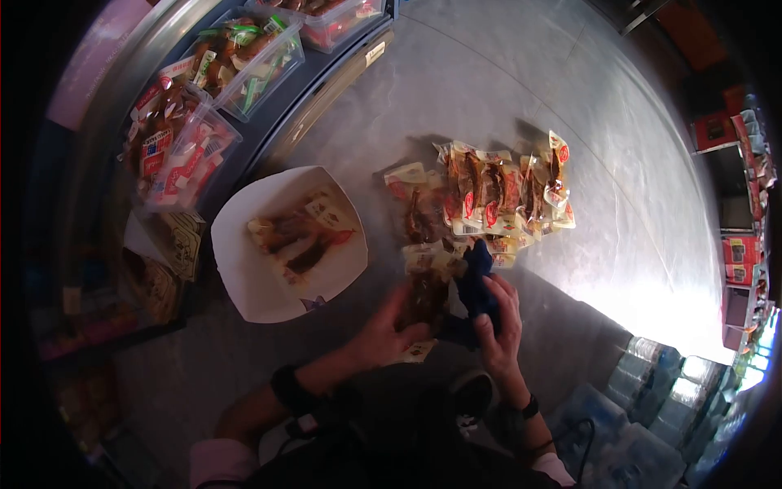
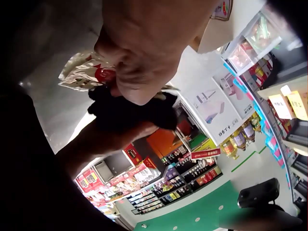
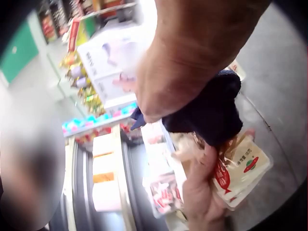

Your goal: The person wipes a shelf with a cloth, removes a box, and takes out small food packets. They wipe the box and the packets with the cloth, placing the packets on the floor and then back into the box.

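My left hand (image 1: 389, 332) grips a clear-and-cream sealed packet (image 1: 427, 295) of brown food near the table's front edge. In the right wrist view, that packet (image 3: 248, 168) shows a red fish mark and a small green-and-red logo. My right hand (image 1: 505, 328) holds a dark blue cloth (image 1: 475, 285) right beside the packet. The cloth (image 3: 211, 113) overlaps the packet's edge in the right wrist view. Just beyond both hands, several similar packets (image 1: 497, 191) lie in a row. To the left, a white open box (image 1: 232, 269) holds a few packets (image 1: 314, 248).
Clear plastic bins (image 1: 273, 73) of wrapped snacks stand on a shelf at the upper left. The grey table (image 1: 456, 73) stretches away behind the packets. Wrapped packs of bottles (image 1: 660, 371) stand at the lower right. Stocked store shelves (image 2: 168, 183) appear in the left wrist view.
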`<move>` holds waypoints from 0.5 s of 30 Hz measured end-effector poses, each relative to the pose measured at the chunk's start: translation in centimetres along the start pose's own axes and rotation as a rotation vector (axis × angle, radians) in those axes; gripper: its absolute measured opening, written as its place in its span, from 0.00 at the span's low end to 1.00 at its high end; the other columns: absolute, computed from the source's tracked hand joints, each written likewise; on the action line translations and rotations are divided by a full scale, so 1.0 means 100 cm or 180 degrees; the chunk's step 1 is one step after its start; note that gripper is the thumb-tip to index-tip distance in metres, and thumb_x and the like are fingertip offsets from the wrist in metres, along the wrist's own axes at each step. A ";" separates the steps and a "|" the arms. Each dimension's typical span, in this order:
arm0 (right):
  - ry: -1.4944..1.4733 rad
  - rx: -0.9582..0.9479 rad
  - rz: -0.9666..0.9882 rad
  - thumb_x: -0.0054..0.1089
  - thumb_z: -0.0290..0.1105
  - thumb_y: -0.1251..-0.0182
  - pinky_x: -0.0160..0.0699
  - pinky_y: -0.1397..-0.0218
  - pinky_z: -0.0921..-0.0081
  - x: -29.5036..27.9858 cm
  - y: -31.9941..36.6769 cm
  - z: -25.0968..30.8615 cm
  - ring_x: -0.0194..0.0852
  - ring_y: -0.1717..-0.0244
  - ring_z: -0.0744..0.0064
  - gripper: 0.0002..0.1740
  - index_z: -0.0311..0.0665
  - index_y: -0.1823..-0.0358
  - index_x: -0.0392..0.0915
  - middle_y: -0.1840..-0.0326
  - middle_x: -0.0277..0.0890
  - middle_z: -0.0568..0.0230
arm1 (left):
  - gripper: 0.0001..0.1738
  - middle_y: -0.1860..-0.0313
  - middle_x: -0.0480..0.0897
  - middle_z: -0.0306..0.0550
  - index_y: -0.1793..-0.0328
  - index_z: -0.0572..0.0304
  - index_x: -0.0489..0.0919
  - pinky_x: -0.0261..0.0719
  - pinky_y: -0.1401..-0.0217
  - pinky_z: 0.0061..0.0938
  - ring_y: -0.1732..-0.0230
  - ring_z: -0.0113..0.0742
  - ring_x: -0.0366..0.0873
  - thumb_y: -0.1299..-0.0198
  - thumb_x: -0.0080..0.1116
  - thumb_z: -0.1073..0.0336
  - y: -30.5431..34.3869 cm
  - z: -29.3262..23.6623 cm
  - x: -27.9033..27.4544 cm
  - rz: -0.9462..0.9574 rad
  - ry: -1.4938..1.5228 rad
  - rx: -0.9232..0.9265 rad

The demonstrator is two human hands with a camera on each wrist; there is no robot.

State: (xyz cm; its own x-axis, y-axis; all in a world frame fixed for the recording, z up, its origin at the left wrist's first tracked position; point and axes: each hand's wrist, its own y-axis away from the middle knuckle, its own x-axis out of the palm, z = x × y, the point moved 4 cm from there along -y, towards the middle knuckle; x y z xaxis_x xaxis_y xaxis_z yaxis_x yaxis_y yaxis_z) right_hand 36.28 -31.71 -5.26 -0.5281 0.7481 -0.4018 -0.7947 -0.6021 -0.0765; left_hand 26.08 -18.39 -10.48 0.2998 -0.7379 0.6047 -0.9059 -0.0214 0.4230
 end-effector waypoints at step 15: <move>-0.2493 0.2625 0.0617 0.52 0.43 0.34 0.75 0.60 0.72 0.030 -0.021 -0.046 0.76 0.64 0.70 0.18 0.34 0.56 0.72 0.65 0.76 0.60 | 0.36 0.37 0.64 0.52 0.29 0.62 0.48 0.58 0.34 0.32 0.34 0.36 0.60 0.43 0.51 0.75 0.007 -0.005 0.012 0.1227 -0.1259 -0.0523</move>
State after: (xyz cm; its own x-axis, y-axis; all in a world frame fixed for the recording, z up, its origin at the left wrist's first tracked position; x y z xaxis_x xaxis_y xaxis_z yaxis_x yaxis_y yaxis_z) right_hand 37.73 -29.47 -10.51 -0.4742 0.8048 0.3571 -0.4813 -0.5766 0.6602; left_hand 25.99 -18.93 -9.10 -0.2062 -0.8685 0.4508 -0.8597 0.3808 0.3405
